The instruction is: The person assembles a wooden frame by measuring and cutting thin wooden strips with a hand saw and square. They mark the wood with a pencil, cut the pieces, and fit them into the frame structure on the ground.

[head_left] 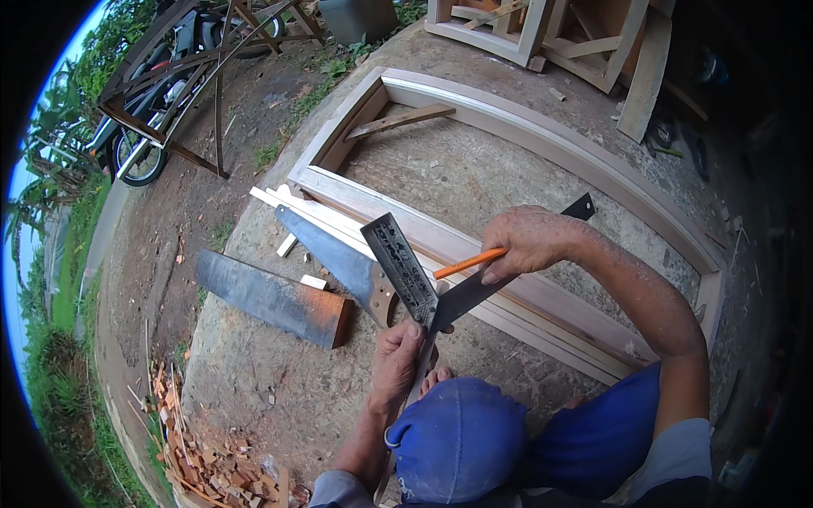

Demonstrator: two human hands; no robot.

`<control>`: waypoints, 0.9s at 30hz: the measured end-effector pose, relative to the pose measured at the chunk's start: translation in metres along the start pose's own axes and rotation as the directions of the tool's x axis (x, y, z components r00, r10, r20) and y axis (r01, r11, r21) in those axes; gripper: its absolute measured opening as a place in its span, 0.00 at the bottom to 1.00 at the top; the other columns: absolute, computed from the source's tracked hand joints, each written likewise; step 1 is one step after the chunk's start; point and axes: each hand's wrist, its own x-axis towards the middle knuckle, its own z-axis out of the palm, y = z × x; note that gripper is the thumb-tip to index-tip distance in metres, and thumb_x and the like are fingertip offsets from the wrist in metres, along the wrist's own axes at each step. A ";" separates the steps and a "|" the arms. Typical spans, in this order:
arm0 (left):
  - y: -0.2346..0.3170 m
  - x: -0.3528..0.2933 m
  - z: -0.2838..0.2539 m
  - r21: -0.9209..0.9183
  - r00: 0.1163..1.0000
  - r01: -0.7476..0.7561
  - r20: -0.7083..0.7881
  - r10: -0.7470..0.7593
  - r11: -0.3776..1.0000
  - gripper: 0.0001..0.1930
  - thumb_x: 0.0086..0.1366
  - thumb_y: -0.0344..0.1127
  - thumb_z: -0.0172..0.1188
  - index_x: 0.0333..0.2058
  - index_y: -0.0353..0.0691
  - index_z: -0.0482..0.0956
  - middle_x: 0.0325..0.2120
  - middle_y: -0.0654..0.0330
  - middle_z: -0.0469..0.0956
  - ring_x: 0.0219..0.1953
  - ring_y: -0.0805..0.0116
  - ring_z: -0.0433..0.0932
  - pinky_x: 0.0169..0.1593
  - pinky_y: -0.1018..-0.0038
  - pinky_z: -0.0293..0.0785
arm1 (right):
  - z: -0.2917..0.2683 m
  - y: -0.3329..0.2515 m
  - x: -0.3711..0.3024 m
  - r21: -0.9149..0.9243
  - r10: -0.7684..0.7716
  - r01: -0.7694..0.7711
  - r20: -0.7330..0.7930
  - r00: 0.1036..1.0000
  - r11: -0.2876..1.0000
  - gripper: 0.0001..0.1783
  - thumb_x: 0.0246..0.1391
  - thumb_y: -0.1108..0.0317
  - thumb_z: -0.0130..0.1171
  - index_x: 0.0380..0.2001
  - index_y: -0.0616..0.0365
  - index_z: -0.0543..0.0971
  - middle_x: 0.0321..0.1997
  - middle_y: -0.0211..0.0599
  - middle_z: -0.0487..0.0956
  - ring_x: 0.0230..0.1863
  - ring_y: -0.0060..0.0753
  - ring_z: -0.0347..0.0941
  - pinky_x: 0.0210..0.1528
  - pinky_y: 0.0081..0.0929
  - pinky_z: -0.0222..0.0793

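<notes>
A dark metal try square (474, 298) lies at an angle across a narrow wooden strip (417, 378). My left hand (395, 360) is closed around the strip, its thumb against the square's corner. On the right, my right hand (529, 241) grips the square's blade while also holding an orange pencil (468, 263), whose tip points left. The square's thick, worn stock (398, 264) rises toward the far left. A handsaw (334, 258) lies just left of the square, with a dark-faced wooden block (271, 296) beside it. Blue cloth (461, 436) hides the strip's near part.
A large rectangular wooden frame (542, 131) lies on the concrete, a diagonal brace (402, 121) in its far left corner. Pale strips (542, 339) lie along its near side. More frames (584, 42) stand at the back right. Wood offcuts (224, 474) are heaped lower left; a motorbike (140, 157) stands far left.
</notes>
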 end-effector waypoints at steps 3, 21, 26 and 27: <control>-0.002 -0.002 -0.004 -0.038 1.000 0.003 0.016 -0.003 0.999 0.31 0.72 0.60 0.56 0.46 0.30 0.82 0.39 0.51 0.84 0.20 0.78 0.70 0.22 0.80 0.63 | -0.001 0.002 -0.001 -0.050 0.028 -0.027 0.019 0.999 0.998 0.18 0.56 0.50 0.69 0.40 0.52 0.88 0.30 0.37 0.85 0.35 0.36 0.81 0.44 0.40 0.75; -0.007 0.007 -0.005 0.011 1.000 -0.004 -0.028 0.004 1.000 0.26 0.72 0.55 0.59 0.42 0.31 0.83 0.24 0.58 0.80 0.18 0.79 0.69 0.21 0.80 0.61 | -0.009 -0.001 0.001 -0.039 0.039 -0.037 0.051 0.998 0.999 0.19 0.53 0.50 0.71 0.39 0.53 0.88 0.29 0.36 0.85 0.34 0.34 0.82 0.42 0.39 0.75; -0.006 0.008 -0.004 0.021 1.000 -0.003 -0.024 0.003 1.000 0.25 0.71 0.54 0.62 0.40 0.30 0.84 0.16 0.65 0.74 0.16 0.80 0.67 0.21 0.81 0.58 | -0.010 -0.005 0.001 -0.042 0.053 -0.052 0.017 0.998 0.998 0.19 0.53 0.50 0.71 0.40 0.53 0.88 0.31 0.38 0.85 0.36 0.34 0.82 0.43 0.39 0.76; -0.006 0.009 -0.003 0.021 1.000 0.011 -0.028 -0.011 1.000 0.25 0.70 0.53 0.62 0.40 0.30 0.84 0.15 0.65 0.74 0.15 0.80 0.67 0.20 0.81 0.58 | -0.009 -0.005 0.000 -0.058 0.059 -0.059 -0.004 0.998 0.997 0.20 0.53 0.50 0.71 0.41 0.53 0.88 0.32 0.38 0.85 0.36 0.34 0.82 0.44 0.40 0.76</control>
